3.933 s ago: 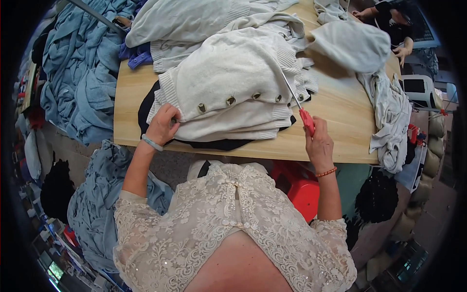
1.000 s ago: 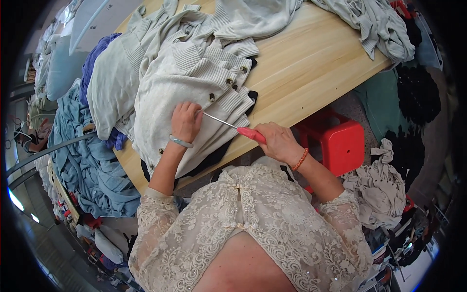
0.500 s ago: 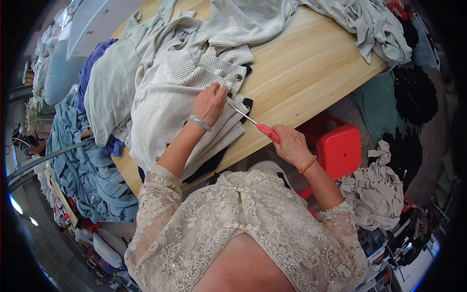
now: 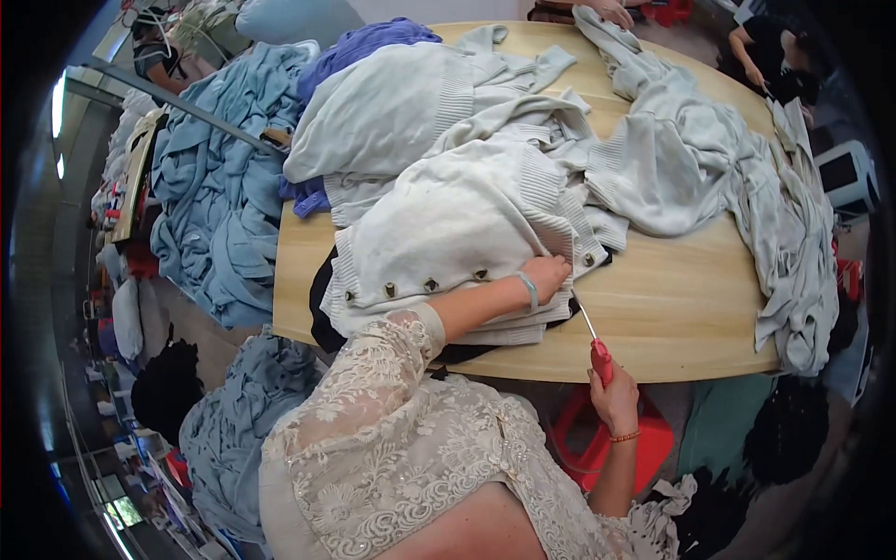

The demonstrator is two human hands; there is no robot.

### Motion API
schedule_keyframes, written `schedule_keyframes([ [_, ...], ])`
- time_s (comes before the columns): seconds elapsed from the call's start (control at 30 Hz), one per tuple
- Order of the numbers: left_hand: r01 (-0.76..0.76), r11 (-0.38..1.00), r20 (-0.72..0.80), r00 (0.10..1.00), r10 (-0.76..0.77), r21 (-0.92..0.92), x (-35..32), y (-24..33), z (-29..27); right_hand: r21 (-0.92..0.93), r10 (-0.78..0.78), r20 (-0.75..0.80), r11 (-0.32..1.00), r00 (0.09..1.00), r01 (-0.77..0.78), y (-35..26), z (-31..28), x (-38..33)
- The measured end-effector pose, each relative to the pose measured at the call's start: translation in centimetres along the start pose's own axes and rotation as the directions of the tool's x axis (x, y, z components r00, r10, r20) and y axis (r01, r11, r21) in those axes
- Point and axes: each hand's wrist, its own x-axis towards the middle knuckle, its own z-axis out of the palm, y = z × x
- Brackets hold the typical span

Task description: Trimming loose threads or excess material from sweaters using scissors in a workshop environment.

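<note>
A cream knitted cardigan [image 4: 448, 219] lies on the wooden table, with several dark buttons [image 4: 431, 285] along its ribbed front band. My left hand [image 4: 546, 278] has its fingers closed on that band at the cardigan's right part, near a button. In my right hand [image 4: 616, 399] is a screwdriver [image 4: 602, 362] with a red handle and a thin metal shaft. The shaft slants up and left to the cardigan's edge by my left fingers. Its tip is hard to make out there. Black cloth [image 4: 325, 322] shows beneath the cardigan.
More pale knits [image 4: 667, 168] spread over the wooden table [image 4: 672, 299], with a purple garment [image 4: 373, 47] at its far left. Blue knits [image 4: 219, 187] are heaped at left. A red stool [image 4: 653, 448] stands below the near edge. Another person's hand [image 4: 611, 13] is at the far edge.
My view has swung, so the table sits lower and more of it shows. The button row has come into sight. Both hands keep their holds; the screwdriver now stands steeper in the picture.
</note>
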Motion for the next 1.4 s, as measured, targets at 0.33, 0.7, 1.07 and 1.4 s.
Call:
schedule_keyframes([
  [0.33,-0.153,0.844,-0.613,0.754,-0.238,-0.515,-10.9,-9.0,-17.1,-0.004,-0.171,-0.21,0.985,0.963,0.174,-4.1,-1.8,6.1],
  [0.7,0.826,0.459,-0.636,0.167,-0.754,-0.327,-24.4,-41.1,-23.6,0.066,-0.043,-0.278,0.996,0.96,0.064,-16.1,-0.3,12.4],
  [1.07,-0.486,0.861,-0.356,0.839,0.412,-0.148,-21.8,-11.7,-19.0,0.336,-0.151,-0.273,0.911,0.95,0.241,-29.9,-1.3,20.3],
  [1.4,-0.225,0.79,-0.367,0.93,0.0,-0.57,-21.8,-12.9,-18.6,-0.213,-0.159,-0.239,0.971,0.958,0.109,-30.7,4.0,29.1],
])
